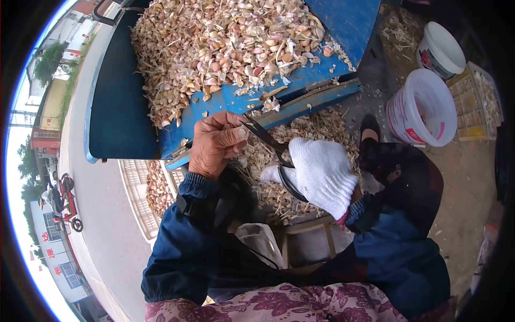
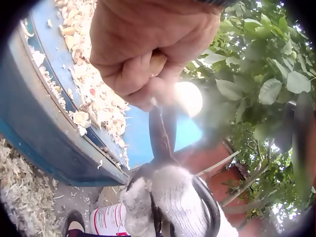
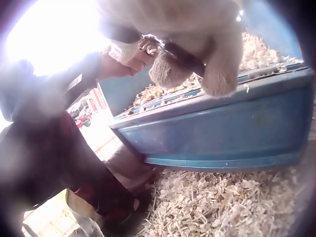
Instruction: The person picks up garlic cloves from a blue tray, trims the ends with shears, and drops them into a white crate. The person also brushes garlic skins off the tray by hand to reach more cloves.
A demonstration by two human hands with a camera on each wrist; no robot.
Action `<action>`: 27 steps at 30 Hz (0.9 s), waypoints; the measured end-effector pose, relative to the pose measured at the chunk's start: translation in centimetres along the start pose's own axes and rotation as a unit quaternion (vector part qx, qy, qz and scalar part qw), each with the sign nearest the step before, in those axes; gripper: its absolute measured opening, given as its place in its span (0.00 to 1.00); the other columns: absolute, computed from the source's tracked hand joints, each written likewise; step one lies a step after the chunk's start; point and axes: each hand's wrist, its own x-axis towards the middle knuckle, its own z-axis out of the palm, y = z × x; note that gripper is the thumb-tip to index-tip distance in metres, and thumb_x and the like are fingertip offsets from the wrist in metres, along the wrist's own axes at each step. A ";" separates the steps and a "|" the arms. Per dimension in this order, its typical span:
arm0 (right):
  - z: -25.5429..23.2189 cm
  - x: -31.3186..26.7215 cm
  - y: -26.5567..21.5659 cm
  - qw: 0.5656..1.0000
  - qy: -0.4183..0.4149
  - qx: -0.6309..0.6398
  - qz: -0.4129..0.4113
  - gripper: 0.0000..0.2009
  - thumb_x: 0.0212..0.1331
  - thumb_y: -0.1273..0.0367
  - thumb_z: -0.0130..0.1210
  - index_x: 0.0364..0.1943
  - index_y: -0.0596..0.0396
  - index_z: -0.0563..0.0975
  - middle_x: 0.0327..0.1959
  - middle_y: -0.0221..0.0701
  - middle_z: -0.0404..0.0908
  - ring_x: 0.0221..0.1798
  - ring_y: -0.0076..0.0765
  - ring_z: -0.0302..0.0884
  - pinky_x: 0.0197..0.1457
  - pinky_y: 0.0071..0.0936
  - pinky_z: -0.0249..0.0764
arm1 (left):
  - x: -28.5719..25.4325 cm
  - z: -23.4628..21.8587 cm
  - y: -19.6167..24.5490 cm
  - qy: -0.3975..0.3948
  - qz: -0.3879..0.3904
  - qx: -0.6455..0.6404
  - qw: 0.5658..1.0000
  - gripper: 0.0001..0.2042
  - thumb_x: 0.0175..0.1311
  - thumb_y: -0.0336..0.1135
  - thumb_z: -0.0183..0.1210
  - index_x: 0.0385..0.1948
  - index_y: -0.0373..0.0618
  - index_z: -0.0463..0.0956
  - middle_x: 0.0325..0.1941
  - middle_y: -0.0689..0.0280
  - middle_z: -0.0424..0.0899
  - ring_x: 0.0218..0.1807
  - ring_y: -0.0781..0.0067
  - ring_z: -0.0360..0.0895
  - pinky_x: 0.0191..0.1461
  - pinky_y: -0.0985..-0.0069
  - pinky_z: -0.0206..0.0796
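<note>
The bare left hand [image 1: 219, 144] pinches a small garlic clove [image 2: 158, 64] between thumb and fingers, seen in the left wrist view. Dark-handled scissors [image 1: 264, 134] reach from the right hand to the left fingertips, their blades [image 2: 162, 131] meeting the pinched clove's end. The right hand [image 1: 322, 174], in a white knitted glove, grips the scissors with its fingers in and around the handles. Both hands are above the near edge of a blue metal tray [image 1: 115, 121] heaped with garlic cloves [image 1: 214, 48].
Husks and stem scraps [image 1: 322, 129] cover the ground under the tray. A white crate [image 1: 137, 198] with cloves stands at left, below the tray. At right are a white tub [image 1: 424, 107], another bucket [image 1: 441, 51] and a yellow crate [image 1: 475, 102]. A red scooter [image 1: 65, 201] stands across the road.
</note>
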 end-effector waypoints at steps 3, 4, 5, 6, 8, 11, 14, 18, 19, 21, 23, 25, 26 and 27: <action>0.9 -0.6 0.6 0.999 0.018 0.016 -0.024 0.29 0.50 0.43 0.61 0.20 0.58 0.73 0.13 0.39 0.74 0.17 0.45 0.76 0.21 0.40 0.69 | -0.4 0.5 -0.1 0.028 0.005 0.018 0.999 0.10 0.52 0.22 0.66 0.35 0.34 0.77 0.24 0.63 0.79 0.17 0.83 0.65 0.16 0.88 0.46; 1.4 -0.8 0.8 0.999 0.020 0.018 -0.028 0.29 0.50 0.43 0.61 0.20 0.58 0.73 0.13 0.39 0.74 0.17 0.45 0.76 0.21 0.40 0.69 | -0.5 0.6 -0.3 0.030 0.008 0.021 0.999 0.10 0.52 0.22 0.66 0.35 0.34 0.77 0.24 0.63 0.79 0.17 0.83 0.65 0.16 0.88 0.46; 1.9 -0.9 1.0 0.983 -0.062 0.166 0.048 0.27 0.52 0.44 0.61 0.21 0.58 0.74 0.12 0.36 0.73 0.14 0.39 0.73 0.18 0.36 0.67 | -0.6 0.6 -0.8 0.016 -0.010 0.037 0.999 0.10 0.52 0.22 0.66 0.36 0.33 0.77 0.25 0.63 0.79 0.17 0.83 0.65 0.16 0.88 0.46; 1.8 -0.7 0.8 0.933 -0.143 0.307 0.123 0.26 0.55 0.46 0.62 0.21 0.58 0.74 0.11 0.32 0.72 0.11 0.32 0.71 0.15 0.31 0.66 | -0.7 0.8 -1.3 0.001 -0.028 0.052 0.998 0.11 0.51 0.22 0.66 0.37 0.33 0.78 0.25 0.63 0.80 0.17 0.83 0.65 0.17 0.88 0.47; 1.0 -1.2 0.3 0.834 -0.169 0.480 0.214 0.24 0.58 0.48 0.60 0.21 0.56 0.74 0.12 0.25 0.69 0.11 0.22 0.68 0.12 0.19 0.62 | -0.7 1.0 -1.9 0.010 -0.041 0.050 0.998 0.11 0.52 0.22 0.66 0.37 0.33 0.78 0.26 0.63 0.80 0.17 0.83 0.65 0.17 0.88 0.47; 0.1 -0.7 0.4 0.729 -0.179 0.571 0.334 0.28 0.59 0.42 0.54 0.17 0.53 0.76 0.07 0.26 0.70 0.13 0.24 0.71 0.17 0.27 0.67 | 1.5 -1.2 -1.0 0.067 -0.066 -0.049 0.994 0.09 0.56 0.21 0.61 0.38 0.34 0.77 0.24 0.67 0.76 0.17 0.83 0.66 0.15 0.87 0.46; 0.7 -0.8 1.7 0.853 -0.176 0.444 0.209 0.31 0.61 0.39 0.47 0.16 0.52 0.75 0.08 0.27 0.71 0.13 0.26 0.71 0.18 0.28 0.67 | 4.5 -6.4 -0.3 0.177 -0.041 -0.033 0.983 0.05 0.53 0.20 0.57 0.32 0.35 0.74 0.23 0.65 0.73 0.17 0.79 0.67 0.15 0.86 0.48; 1.5 -0.8 2.2 0.910 -0.164 0.351 0.147 0.33 0.62 0.40 0.46 0.15 0.55 0.75 0.09 0.35 0.70 0.15 0.36 0.73 0.22 0.34 0.67 | 8.2 -8.7 0.5 0.362 0.088 0.230 0.899 0.05 0.54 0.22 0.61 0.31 0.34 0.78 0.22 0.65 0.79 0.16 0.80 0.71 0.15 0.85 0.54; 0.6 -0.8 1.8 0.885 -0.159 0.390 0.199 0.28 0.59 0.44 0.57 0.23 0.59 0.75 0.15 0.28 0.74 0.16 0.23 0.73 0.19 0.22 0.69 | 9.1 -9.3 0.7 0.361 0.086 0.230 0.900 0.05 0.54 0.22 0.61 0.31 0.34 0.78 0.22 0.65 0.79 0.16 0.80 0.71 0.15 0.85 0.54; 0.6 -0.6 2.1 0.896 -0.164 0.355 0.209 0.27 0.59 0.45 0.57 0.23 0.59 0.75 0.14 0.28 0.73 0.16 0.23 0.73 0.19 0.22 0.69 | 10.5 -10.3 0.6 0.355 0.126 0.308 0.873 0.08 0.54 0.25 0.63 0.34 0.32 0.81 0.19 0.67 0.79 0.16 0.81 0.71 0.16 0.84 0.58; 0.8 -0.7 2.5 0.912 -0.165 0.314 0.208 0.27 0.59 0.46 0.57 0.22 0.59 0.76 0.12 0.27 0.72 0.15 0.22 0.71 0.18 0.23 0.67 | 11.2 -10.8 0.0 0.310 0.118 0.374 0.866 0.08 0.54 0.25 0.62 0.35 0.33 0.82 0.18 0.67 0.79 0.15 0.82 0.71 0.17 0.82 0.60; 0.7 -0.7 2.7 0.909 -0.165 0.320 0.212 0.26 0.59 0.46 0.57 0.21 0.58 0.75 0.11 0.27 0.71 0.15 0.22 0.70 0.18 0.24 0.66 | 11.9 -11.4 -0.4 0.232 0.098 0.505 0.826 0.07 0.54 0.27 0.61 0.34 0.39 0.85 0.17 0.63 0.81 0.17 0.78 0.75 0.22 0.77 0.67; 0.7 -0.8 2.8 0.906 -0.165 0.327 0.213 0.26 0.59 0.46 0.58 0.20 0.58 0.75 0.11 0.26 0.71 0.15 0.22 0.69 0.18 0.24 0.65 | 12.1 -11.6 -0.9 0.230 0.098 0.504 0.827 0.07 0.54 0.27 0.61 0.34 0.39 0.85 0.17 0.63 0.81 0.17 0.78 0.75 0.22 0.77 0.67; 0.8 -0.9 2.9 0.905 -0.165 0.327 0.216 0.26 0.59 0.46 0.58 0.20 0.58 0.75 0.11 0.26 0.71 0.15 0.22 0.69 0.18 0.24 0.65 | 12.0 -11.3 -1.1 0.222 0.153 0.558 0.785 0.08 0.54 0.27 0.60 0.34 0.40 0.85 0.18 0.61 0.81 0.19 0.75 0.77 0.26 0.76 0.69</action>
